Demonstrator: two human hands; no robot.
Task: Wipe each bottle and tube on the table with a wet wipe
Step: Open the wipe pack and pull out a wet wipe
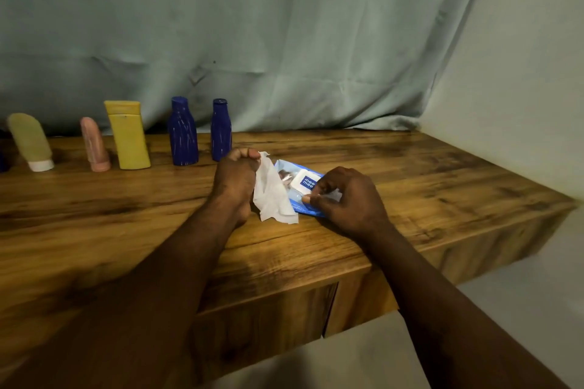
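Note:
My left hand [235, 181] grips a white wet wipe [271, 196] that hangs down from its fist to the table. My right hand [347, 199] pinches the near edge of a blue wet-wipe pack [284, 167] with a white lid [304, 181]. Along the back of the table stand two dark blue bottles [182, 133] [220, 130], a yellow tube [129, 135], a pink tube [94, 145] and a pale green tube [31, 142] on its white cap. Both hands are in front of the blue bottles and apart from them.
The wooden table [410, 174] ends in an edge at the right and front, with drawer fronts [268, 319] below. A grey-green cloth [284, 41] hangs behind the bottles. A pale wall [521, 88] stands at the right. A dark object [3, 161] is cut off at the left edge.

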